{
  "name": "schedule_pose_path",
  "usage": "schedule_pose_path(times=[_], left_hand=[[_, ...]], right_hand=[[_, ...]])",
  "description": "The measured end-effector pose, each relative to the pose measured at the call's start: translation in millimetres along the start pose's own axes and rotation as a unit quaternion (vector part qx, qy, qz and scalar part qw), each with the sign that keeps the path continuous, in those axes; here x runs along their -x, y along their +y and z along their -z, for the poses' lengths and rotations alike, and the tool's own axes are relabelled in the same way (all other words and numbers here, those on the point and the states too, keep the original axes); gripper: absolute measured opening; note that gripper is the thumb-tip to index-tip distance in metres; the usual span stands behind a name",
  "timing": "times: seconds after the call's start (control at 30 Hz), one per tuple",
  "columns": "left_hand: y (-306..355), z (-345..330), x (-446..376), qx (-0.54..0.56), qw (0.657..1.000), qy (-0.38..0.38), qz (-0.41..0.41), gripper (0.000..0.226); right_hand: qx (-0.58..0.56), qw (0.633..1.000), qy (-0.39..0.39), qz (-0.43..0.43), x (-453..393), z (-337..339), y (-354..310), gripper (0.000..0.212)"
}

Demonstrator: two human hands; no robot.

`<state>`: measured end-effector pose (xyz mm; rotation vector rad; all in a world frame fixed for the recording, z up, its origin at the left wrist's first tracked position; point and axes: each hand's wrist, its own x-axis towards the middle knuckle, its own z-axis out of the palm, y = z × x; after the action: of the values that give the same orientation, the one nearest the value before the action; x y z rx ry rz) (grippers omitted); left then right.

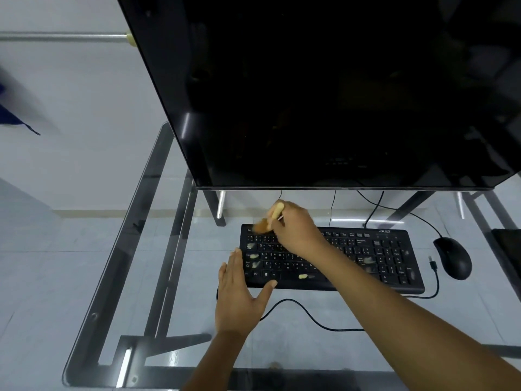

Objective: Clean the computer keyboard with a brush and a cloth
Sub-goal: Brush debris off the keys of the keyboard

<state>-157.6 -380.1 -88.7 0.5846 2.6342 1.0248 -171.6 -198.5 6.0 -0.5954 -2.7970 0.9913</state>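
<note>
A black keyboard (pixel 366 258) lies on the glass desk (pixel 174 277) below the monitor. Several pale smudges of dirt show on its keys. My right hand (pixel 296 231) is shut on a small brush (pixel 267 218) with a light wooden handle. Its brown bristles, blurred, touch the keyboard's top left corner. My left hand (pixel 239 294) lies flat with fingers spread against the keyboard's front left corner, thumb on the front edge. No cloth is in view.
A large dark monitor (pixel 324 94) tilts over the back of the desk. A black mouse (pixel 454 258) sits right of the keyboard. A black cable (pixel 304 309) loops across the glass in front. A loose USB plug (pixel 432 263) lies near the mouse.
</note>
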Motion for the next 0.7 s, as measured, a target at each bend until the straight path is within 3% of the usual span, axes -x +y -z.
schedule_pose_path(times=[0.1, 0.17, 0.23, 0.33, 0.4, 0.53, 0.6, 0.7], left_hand=[[1, 1, 0, 0.007, 1.0, 0.0, 0.0, 0.101], [2, 2, -1, 0.006, 1.0, 0.0, 0.0, 0.103], [1, 2, -1, 0.0, 1.0, -0.002, 0.0, 0.106], [1, 2, 0, -0.004, 1.0, -0.003, -0.005, 0.109], [1, 2, -1, -0.009, 1.0, 0.0, -0.005, 0.111], [-3, 1, -2, -0.013, 1.0, -0.002, -0.01, 0.111], [-3, 0, -3, -0.013, 1.0, -0.002, -0.006, 0.111], [-3, -2, -3, -0.029, 0.999, 0.003, -0.018, 0.11]], right_hand=[[-0.082, 0.994, 0.069, -0.032, 11, 11, 8, 0.007], [-0.142, 0.988, -0.021, -0.052, 24, 18, 9, 0.007], [-0.1, 0.987, -0.112, -0.054, 39, 21, 12, 0.006], [-0.073, 0.994, -0.003, -0.077, 47, 28, 18, 0.006], [-0.117, 0.99, 0.016, -0.076, 49, 26, 8, 0.004], [-0.164, 0.977, -0.134, -0.033, 59, -3, -18, 0.004], [-0.133, 0.984, -0.108, -0.047, 57, -2, -13, 0.004], [-0.107, 0.991, 0.024, -0.076, 52, 16, 5, 0.004]])
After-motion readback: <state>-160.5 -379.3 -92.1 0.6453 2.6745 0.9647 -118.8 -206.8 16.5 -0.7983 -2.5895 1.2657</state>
